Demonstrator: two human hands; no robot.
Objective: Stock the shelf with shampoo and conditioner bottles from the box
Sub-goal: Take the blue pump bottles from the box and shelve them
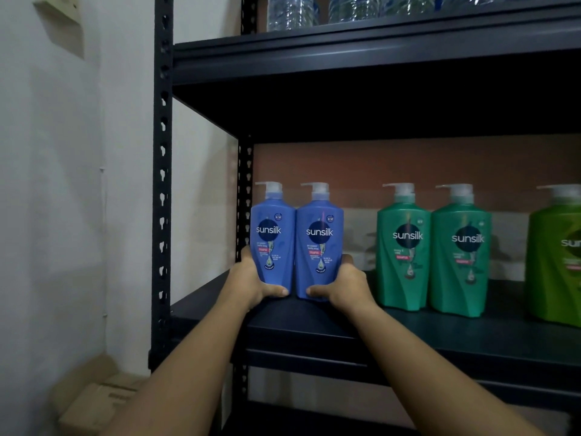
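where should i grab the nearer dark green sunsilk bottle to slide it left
Grip the nearer dark green bottle around its wide lower body, coming from the open front. It stands upright, its right flank touches the second green bottle, and the thin pump offers poor leverage.

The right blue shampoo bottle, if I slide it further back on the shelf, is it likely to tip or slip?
The right blue bottle stands tall on a narrow base, so a high push might tip it; pushing low, where the right hand grips, seems safer. Its glossy plastic probably slides easily on the smooth shelf. It looks rigid.
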